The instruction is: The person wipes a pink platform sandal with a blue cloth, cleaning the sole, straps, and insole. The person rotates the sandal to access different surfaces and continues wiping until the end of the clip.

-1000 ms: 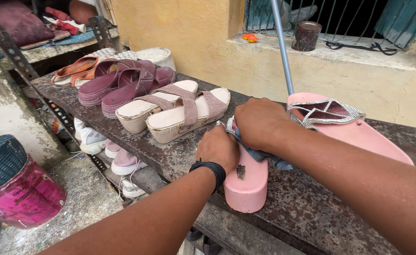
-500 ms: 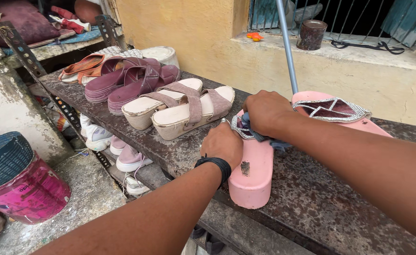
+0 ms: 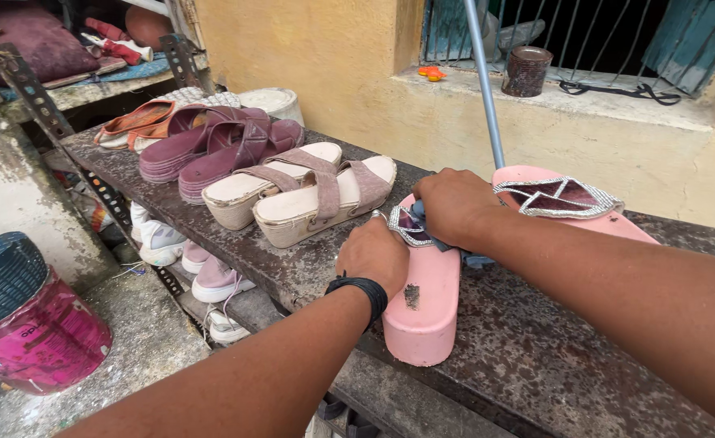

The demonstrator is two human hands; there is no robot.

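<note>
My left hand [image 3: 386, 255] and right hand [image 3: 455, 203] clamp the pink sandal [image 3: 422, 304], heel toward me, toe toward the pole [image 3: 485, 81].

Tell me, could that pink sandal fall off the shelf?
Maybe. The pink sandal under the left hand and right hand has its heel at the stone shelf's edge, so a hard push might tip it off. The beige sandals sit close and could get bumped.

sandal [image 3: 422, 304] on shelf [image 3: 536, 357] | twin sandal [image 3: 568, 207] right | wedge pair [image 3: 300, 195] left | bucket [image 3: 37, 341] below-left
</note>
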